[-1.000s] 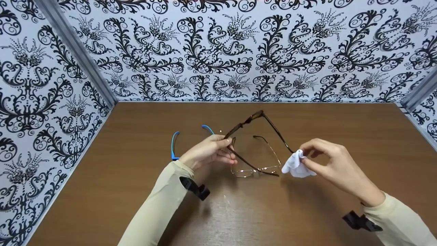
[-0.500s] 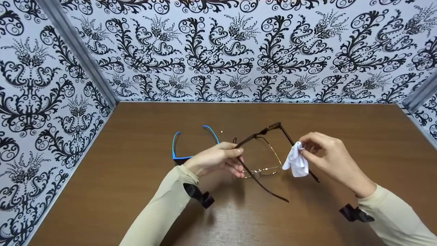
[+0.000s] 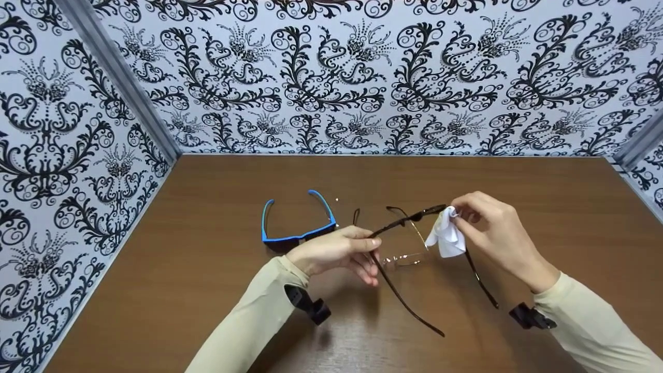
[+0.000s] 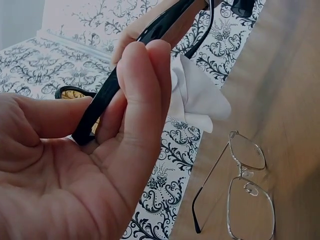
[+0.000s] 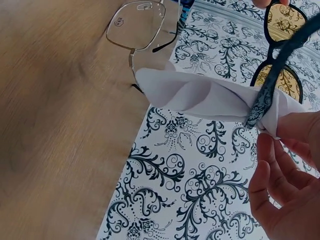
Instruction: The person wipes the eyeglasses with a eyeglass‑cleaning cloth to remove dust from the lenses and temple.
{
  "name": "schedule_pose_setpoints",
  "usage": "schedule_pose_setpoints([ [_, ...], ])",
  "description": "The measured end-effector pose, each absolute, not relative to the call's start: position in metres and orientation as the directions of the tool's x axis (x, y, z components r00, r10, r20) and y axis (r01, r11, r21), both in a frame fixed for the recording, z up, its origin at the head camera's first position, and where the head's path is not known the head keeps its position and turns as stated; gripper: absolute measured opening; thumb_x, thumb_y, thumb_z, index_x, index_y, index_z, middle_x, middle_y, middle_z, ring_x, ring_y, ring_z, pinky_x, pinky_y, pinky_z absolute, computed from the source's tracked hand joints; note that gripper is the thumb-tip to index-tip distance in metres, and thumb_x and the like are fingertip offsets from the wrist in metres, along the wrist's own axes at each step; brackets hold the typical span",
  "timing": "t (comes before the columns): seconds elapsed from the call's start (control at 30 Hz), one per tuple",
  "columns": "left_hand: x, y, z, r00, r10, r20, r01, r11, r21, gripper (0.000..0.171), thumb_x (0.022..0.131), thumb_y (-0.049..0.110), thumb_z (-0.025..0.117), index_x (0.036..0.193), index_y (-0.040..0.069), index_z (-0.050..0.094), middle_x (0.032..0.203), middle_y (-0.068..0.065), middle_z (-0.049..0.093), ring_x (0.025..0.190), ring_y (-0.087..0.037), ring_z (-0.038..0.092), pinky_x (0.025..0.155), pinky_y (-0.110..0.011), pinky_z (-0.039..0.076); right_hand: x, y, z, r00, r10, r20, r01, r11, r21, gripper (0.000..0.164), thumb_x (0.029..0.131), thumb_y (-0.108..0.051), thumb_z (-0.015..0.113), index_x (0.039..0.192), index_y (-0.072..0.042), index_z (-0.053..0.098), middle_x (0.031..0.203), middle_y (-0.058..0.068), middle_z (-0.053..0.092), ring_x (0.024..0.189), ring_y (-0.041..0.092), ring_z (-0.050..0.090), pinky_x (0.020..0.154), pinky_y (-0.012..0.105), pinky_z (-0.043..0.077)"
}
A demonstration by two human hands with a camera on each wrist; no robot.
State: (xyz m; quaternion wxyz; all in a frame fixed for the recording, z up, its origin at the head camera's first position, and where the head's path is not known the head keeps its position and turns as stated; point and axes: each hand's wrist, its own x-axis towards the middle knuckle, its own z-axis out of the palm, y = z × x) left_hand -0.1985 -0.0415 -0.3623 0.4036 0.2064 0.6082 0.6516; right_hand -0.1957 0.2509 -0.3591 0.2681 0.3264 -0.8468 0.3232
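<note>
My left hand pinches a pair of dark-framed glasses between thumb and fingers at the left hinge. The glasses hang above the table with both temples unfolded, pointing towards me. Yellow-tinted lenses show in the right wrist view. My right hand pinches a small white cloth, folded around the right temple near its hinge. In the left wrist view the cloth hangs behind my left fingers. Part of the right temple is hidden beneath it.
Thin metal-framed glasses lie on the brown table under the held pair. Blue-and-black sunglasses lie to their left, partly behind my left hand. Patterned panels enclose the back and sides.
The dark-framed glasses have moved right and towards me, their front turning flatter. The cloth has slid up along the right temple to the hinge. The sunglasses are now less covered.
</note>
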Motion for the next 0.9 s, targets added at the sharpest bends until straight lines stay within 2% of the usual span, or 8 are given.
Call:
schedule_pose_setpoints([
  [0.4,-0.201,-0.043,-0.363,-0.62,0.753,-0.221,-0.285,0.046,0.957,0.023,0.103,0.013,0.043,0.087,0.001,0.053,0.07,-0.01,0.062,0.067,-0.022,0.069,0.072,-0.036,0.058,-0.188,0.259,-0.364,-0.6,-0.461,0.654,-0.776,0.532,-0.338,0.037,0.064,0.025,0.073,0.093,0.003,0.065,0.085,0.004,0.064,0.068,0.008,0.056,0.063,0.01,0.047],
  [0.6,-0.205,-0.045,-0.365,-0.639,0.738,-0.215,-0.291,0.027,0.956,0.024,0.104,0.014,0.041,0.087,0.0,0.053,0.07,-0.011,0.063,0.067,-0.022,0.069,0.07,-0.034,0.058,-0.185,0.264,-0.37,-0.53,-0.532,0.66,-0.839,0.445,-0.314,0.038,0.064,0.024,0.071,0.094,0.001,0.065,0.084,0.004,0.064,0.067,0.009,0.057,0.062,0.01,0.047],
  [0.77,-0.21,-0.047,-0.368,-0.684,0.694,-0.225,-0.308,0.004,0.951,0.027,0.104,0.013,0.038,0.086,0.0,0.053,0.07,-0.011,0.063,0.067,-0.021,0.068,0.071,-0.034,0.058,-0.183,0.269,-0.373,-0.481,-0.589,0.649,-0.876,0.356,-0.325,0.04,0.063,0.022,0.069,0.096,0.0,0.064,0.084,0.004,0.063,0.067,0.01,0.056,0.06,0.01,0.046],
  [0.9,-0.215,-0.052,-0.37,-0.734,0.639,-0.23,-0.315,-0.02,0.949,0.026,0.104,0.012,0.039,0.087,-0.001,0.054,0.072,-0.013,0.063,0.067,-0.021,0.068,0.073,-0.035,0.058,-0.18,0.273,-0.373,-0.47,-0.613,0.635,-0.882,0.321,-0.344,0.041,0.063,0.023,0.068,0.096,-0.001,0.064,0.083,0.002,0.061,0.067,0.009,0.054,0.058,0.012,0.045],
])
